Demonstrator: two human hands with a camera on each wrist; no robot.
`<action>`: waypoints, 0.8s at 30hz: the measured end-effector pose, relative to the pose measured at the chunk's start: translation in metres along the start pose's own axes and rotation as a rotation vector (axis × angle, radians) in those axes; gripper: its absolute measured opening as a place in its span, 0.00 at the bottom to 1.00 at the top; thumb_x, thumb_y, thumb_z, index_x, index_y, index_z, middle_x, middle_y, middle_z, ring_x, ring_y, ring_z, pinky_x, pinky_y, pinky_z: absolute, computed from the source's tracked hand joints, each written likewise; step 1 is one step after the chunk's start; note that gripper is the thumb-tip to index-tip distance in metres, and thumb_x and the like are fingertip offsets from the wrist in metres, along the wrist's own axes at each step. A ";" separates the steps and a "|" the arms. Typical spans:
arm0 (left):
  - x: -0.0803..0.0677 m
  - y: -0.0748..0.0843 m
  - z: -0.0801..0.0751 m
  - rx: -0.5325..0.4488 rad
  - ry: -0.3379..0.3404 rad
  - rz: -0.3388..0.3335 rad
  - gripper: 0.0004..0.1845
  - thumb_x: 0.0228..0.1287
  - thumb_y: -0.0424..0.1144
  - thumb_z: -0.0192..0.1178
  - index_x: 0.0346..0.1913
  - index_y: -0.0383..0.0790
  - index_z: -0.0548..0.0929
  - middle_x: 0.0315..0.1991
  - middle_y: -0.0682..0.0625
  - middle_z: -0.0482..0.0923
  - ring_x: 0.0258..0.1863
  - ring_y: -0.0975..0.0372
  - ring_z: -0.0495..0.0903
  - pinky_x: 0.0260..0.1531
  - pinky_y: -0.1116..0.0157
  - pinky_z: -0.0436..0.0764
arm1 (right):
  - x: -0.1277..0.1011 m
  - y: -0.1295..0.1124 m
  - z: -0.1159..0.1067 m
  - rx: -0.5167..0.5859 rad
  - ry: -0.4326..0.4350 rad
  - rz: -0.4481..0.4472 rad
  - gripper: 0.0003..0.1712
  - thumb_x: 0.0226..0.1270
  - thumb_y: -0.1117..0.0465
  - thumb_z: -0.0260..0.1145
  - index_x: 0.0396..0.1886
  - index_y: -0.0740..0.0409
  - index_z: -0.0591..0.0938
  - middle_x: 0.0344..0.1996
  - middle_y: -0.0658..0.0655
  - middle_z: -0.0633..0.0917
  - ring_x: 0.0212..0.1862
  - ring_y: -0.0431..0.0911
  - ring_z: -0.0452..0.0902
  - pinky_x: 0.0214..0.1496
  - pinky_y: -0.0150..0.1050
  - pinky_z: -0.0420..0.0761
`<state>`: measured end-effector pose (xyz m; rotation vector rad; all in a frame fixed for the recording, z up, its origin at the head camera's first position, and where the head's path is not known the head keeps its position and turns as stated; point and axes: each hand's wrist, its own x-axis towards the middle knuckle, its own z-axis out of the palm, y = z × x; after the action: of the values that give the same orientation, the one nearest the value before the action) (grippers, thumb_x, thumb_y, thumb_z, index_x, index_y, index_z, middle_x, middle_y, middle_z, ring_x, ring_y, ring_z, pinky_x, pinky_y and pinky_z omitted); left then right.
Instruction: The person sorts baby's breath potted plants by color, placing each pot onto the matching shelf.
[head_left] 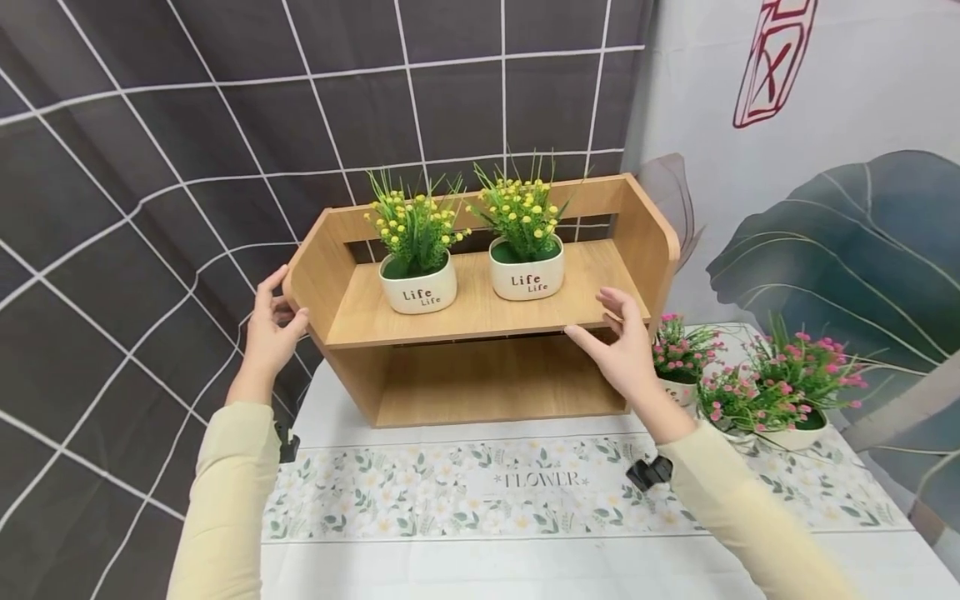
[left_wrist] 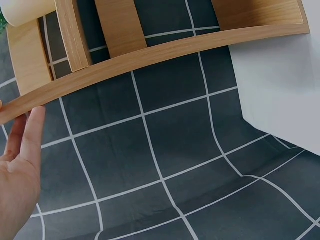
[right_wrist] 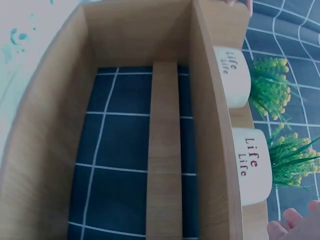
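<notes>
Between the two hands stands a wooden shelf [head_left: 468, 323], which has an upper board and a lower board. At its side panel, the left hand [head_left: 268, 337] rests its fingers on the outer side, with the thumb by the front edge; whether it really grips the panel, I cannot tell. Near the front of the upper board, the right hand [head_left: 626, 342] has a wide gap between thumb and fingers, and it holds nothing. On this board, between the hands, are two white pots of yellow flowers marked "Life": the first pot [head_left: 422, 293] is nearer to the left hand, the second pot [head_left: 527, 272] nearer to the right. Beyond the right hand, outside the shelf, are pink flowers [head_left: 813, 367] in pots. Below both hands lies a white tablecloth [head_left: 525, 571] with a floral band.
</notes>
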<state>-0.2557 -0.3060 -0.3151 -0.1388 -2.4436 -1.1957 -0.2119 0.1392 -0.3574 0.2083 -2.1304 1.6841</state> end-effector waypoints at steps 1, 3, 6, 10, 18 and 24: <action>0.000 0.000 0.001 -0.001 -0.001 -0.001 0.36 0.64 0.29 0.50 0.73 0.50 0.53 0.56 0.32 0.70 0.41 0.66 0.70 0.31 0.87 0.72 | -0.006 0.001 -0.003 -0.003 0.010 0.003 0.39 0.55 0.69 0.70 0.65 0.70 0.62 0.63 0.68 0.67 0.66 0.55 0.62 0.69 0.48 0.63; 0.000 0.000 0.001 0.000 0.002 -0.001 0.36 0.64 0.28 0.50 0.73 0.51 0.54 0.56 0.32 0.71 0.41 0.65 0.70 0.31 0.87 0.72 | -0.017 0.004 -0.008 -0.025 0.024 0.002 0.39 0.54 0.71 0.70 0.64 0.71 0.63 0.62 0.67 0.69 0.65 0.54 0.64 0.69 0.44 0.64; 0.000 0.000 0.001 -0.001 0.008 -0.004 0.37 0.63 0.28 0.50 0.73 0.51 0.54 0.55 0.32 0.70 0.41 0.65 0.70 0.31 0.87 0.72 | -0.034 0.010 -0.014 -0.025 0.056 -0.016 0.39 0.51 0.73 0.71 0.63 0.71 0.65 0.59 0.63 0.71 0.63 0.49 0.66 0.67 0.32 0.65; 0.001 0.000 0.001 0.004 0.007 -0.005 0.37 0.64 0.28 0.50 0.73 0.51 0.53 0.55 0.32 0.71 0.40 0.65 0.70 0.31 0.87 0.71 | -0.056 0.023 -0.020 -0.031 0.109 -0.033 0.37 0.49 0.76 0.71 0.61 0.69 0.67 0.55 0.51 0.72 0.59 0.40 0.67 0.61 0.22 0.65; 0.001 0.001 0.002 0.003 0.001 -0.007 0.37 0.64 0.29 0.51 0.74 0.51 0.53 0.55 0.32 0.71 0.41 0.64 0.70 0.31 0.87 0.71 | -0.089 0.044 -0.032 -0.074 0.203 -0.049 0.34 0.46 0.83 0.67 0.57 0.76 0.68 0.51 0.35 0.70 0.56 0.36 0.68 0.58 0.22 0.67; 0.000 0.002 0.001 0.008 0.002 -0.015 0.37 0.64 0.29 0.51 0.74 0.51 0.53 0.55 0.33 0.70 0.42 0.64 0.70 0.33 0.85 0.71 | -0.104 0.058 -0.047 -0.097 0.230 -0.064 0.32 0.47 0.83 0.66 0.56 0.77 0.69 0.51 0.34 0.71 0.55 0.30 0.67 0.57 0.21 0.67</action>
<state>-0.2554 -0.3038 -0.3146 -0.1172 -2.4513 -1.1923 -0.1289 0.1850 -0.4431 0.0503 -2.0068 1.4872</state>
